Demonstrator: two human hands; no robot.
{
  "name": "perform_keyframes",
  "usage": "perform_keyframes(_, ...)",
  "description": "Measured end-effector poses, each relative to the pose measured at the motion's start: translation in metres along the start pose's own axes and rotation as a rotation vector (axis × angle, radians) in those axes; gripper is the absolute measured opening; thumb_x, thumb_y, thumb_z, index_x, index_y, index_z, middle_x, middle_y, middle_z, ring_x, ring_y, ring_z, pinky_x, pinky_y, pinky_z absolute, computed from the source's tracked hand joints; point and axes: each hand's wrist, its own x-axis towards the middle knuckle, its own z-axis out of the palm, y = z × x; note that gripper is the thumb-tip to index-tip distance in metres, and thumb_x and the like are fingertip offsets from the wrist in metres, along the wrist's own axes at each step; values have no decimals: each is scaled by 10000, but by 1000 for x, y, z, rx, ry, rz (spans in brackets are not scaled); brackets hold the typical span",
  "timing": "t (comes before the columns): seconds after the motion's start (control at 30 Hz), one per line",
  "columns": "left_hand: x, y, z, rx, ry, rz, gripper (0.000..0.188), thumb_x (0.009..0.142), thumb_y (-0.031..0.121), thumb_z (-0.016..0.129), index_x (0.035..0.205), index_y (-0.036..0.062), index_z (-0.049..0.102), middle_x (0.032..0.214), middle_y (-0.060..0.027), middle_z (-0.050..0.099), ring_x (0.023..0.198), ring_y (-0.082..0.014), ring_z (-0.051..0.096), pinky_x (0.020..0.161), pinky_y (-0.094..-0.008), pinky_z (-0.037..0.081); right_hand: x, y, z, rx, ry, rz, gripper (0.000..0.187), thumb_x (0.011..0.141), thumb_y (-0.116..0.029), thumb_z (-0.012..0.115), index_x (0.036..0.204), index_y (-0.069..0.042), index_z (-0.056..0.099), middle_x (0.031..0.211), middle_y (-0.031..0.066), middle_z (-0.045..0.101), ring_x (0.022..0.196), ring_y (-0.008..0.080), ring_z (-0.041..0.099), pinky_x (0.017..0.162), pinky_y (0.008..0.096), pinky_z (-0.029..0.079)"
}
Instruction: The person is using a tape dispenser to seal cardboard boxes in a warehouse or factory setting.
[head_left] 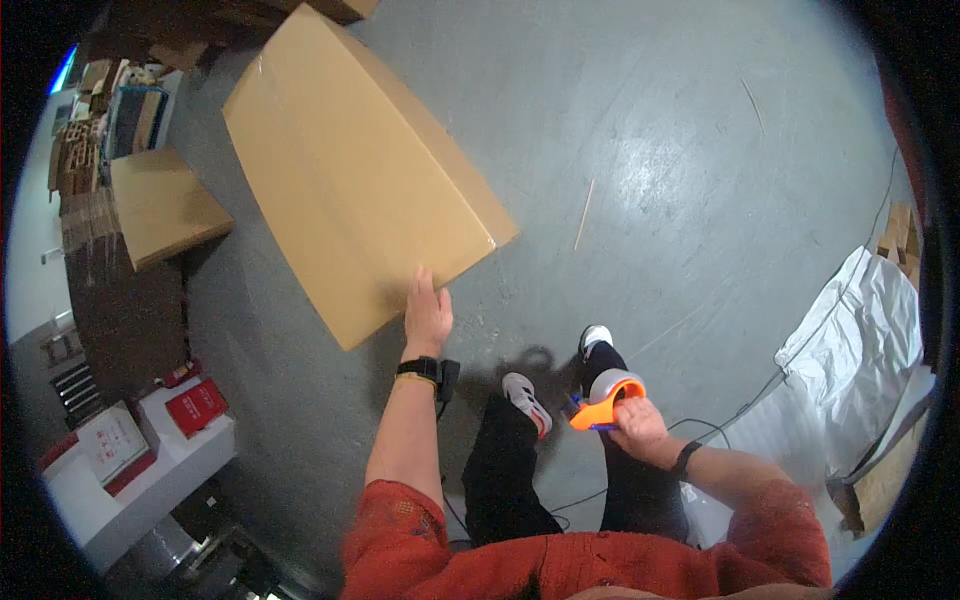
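Observation:
A large closed cardboard box stands on the grey floor ahead of me, with clear tape along its top. My left hand lies at the box's near edge, fingers stretched out over the top face. In my right hand is an orange tape dispenser with a roll of tape on it. The fingers wrap round its handle, in front of my right leg and well apart from the box. Part of the grip is hidden by the hand itself.
A smaller carton is at the left. Red and white boxes sit on a white surface at lower left. White sheeting lies at the right, beside a black cable. Two thin sticks rest on the floor.

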Motion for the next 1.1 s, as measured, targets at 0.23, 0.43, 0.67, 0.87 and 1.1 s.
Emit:
perform_keyframes(0.23,-58,34,-75,-189,-404,-442,602,946,245,588,1406,-113,441,1417,-344,499,1333,-479,469,1137,-495,380,-17,-22,-109,-2,40,92,365,708,-170,817,962,-28,598,996,173,624,971,382,618,899,490,489)
perform_keyframes(0.43,-97,82,-88,-291,-572,-670,592,898,310,645,1333,-76,536,1290,-309,615,1205,-444,600,1033,-474,474,-11,-1,-219,-127,106,218,347,735,-176,809,970,-36,594,971,160,614,956,369,609,875,477,487)
perform_keyframes(0.67,-33,99,-76,-322,-915,-796,607,877,388,648,1334,-7,595,1353,-250,622,1302,-386,571,1093,-433,447,11,26,-309,-252,153,425,327,759,-212,793,943,-37,588,930,165,604,907,374,606,828,481,491)
perform_keyframes(0.87,145,111,-98,-372,-714,-644,475,925,340,620,1263,6,655,1280,-248,663,1230,-390,617,1060,-447,473,66,47,-400,-316,179,529,337,768,-239,792,946,-31,595,924,180,611,920,382,615,836,488,491)
perform_keyframes(1.1,331,118,-116,-493,-443,-636,454,936,338,658,1258,17,648,1220,-227,692,1159,-380,651,1012,-437,502,191,87,-496,-337,167,436,343,774,-241,790,967,-34,597,966,181,621,954,381,622,876,481,498)
